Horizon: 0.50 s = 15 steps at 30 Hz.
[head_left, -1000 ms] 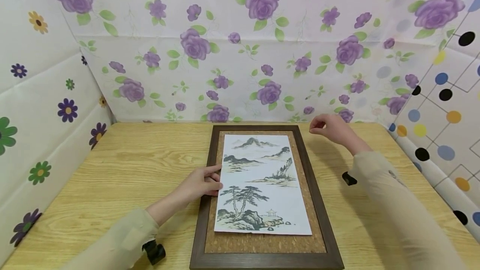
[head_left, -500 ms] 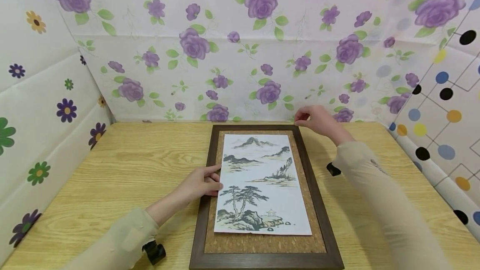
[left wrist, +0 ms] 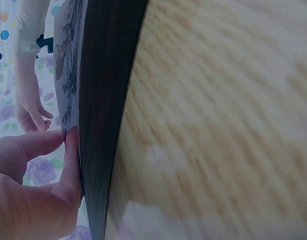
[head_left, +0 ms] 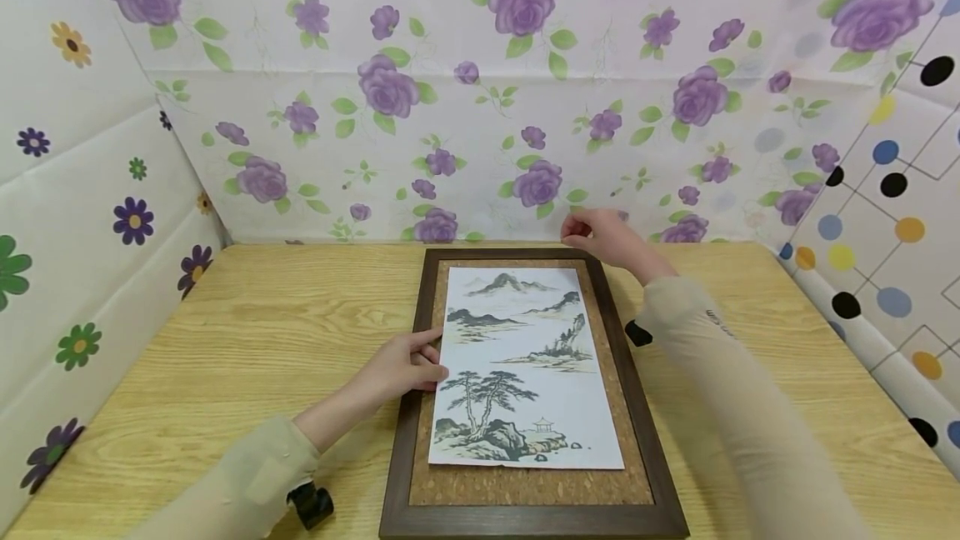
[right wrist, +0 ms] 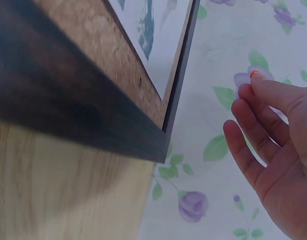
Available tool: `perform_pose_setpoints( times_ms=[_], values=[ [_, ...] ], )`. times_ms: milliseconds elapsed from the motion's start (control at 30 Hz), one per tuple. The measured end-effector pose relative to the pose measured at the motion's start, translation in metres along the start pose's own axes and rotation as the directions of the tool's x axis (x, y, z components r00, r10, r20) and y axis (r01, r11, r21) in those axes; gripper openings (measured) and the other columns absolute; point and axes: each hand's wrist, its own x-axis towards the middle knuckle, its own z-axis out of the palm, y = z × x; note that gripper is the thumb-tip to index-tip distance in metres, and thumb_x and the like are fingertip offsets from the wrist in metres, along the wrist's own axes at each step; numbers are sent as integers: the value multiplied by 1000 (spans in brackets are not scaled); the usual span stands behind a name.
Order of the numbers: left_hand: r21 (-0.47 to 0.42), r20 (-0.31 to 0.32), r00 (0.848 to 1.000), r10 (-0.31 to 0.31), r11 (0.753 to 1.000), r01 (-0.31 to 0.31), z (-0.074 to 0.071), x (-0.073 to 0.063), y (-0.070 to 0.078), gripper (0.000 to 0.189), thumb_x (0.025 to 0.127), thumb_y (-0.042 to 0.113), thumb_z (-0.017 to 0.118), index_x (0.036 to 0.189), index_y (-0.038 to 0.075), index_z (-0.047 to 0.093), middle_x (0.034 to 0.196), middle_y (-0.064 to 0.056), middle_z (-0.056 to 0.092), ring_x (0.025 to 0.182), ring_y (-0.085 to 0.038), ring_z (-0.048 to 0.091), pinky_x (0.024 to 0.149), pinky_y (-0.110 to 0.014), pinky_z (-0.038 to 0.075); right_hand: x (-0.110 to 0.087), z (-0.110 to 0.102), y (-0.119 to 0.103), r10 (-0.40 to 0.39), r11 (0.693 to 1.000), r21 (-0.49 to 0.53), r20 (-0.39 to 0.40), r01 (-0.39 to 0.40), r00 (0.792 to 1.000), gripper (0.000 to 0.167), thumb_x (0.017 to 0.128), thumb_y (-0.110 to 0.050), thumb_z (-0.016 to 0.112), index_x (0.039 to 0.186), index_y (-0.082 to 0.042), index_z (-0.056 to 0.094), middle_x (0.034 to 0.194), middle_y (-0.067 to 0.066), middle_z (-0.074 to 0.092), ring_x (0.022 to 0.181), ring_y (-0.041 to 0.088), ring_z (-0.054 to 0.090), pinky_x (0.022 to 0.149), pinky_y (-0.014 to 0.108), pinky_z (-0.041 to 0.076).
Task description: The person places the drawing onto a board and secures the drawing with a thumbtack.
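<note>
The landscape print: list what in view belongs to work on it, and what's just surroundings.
Part of the job:
landscape print, lying on the cork board
dark frame around the board
left hand, touching the print's left edge
right hand, seemingly pinching a small orange item

Just surroundings:
wooden table
purple-flowered sheet behind
dotted sheet at the right
black wrist devices

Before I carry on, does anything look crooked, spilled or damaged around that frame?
Nothing looks spilled or plainly damaged, and the landscape print lies roughly square to the dark frame. One small oddity: it sits high on the cork board, with a noticeably wider bare strip below than above.
</note>
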Motion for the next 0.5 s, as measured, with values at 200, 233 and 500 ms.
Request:
perform_pose_setpoints(
  times_ms=[200,233,500],
  values=[
    [2,-5,1000,5,1000,-5,0,0,-1,72,90,9,69,153,3,35,99,-10,59,82,-13,66,80,-34,62,8,11,-5,-21,1000,-7,3,21,1000,6,97,-15,63,98,-10,66,93,8,66,85,19,60,78,34,50],
    [3,-4,1000,5,1000,-5,0,0,-1,72,90,8,69,153,3,35,99,-10,59,82,-13,66,80,-34,62,9,13,-6,-22,1000,-6,7,22,1000,6,97,-15,63,98,-10,66,93,7,66,85,19,60,78,34,50],
    [-1,-2,1000,6,1000,-6,1,1,0,73,89,8,70,153,2,35,98,-10,58,81,-13,65,80,-34,62,19,28,-11,-22,998,58,58,18,998,8,99,-14,59,102,-7,63,93,12,67,84,30,64,70,32,50]
  ],
)
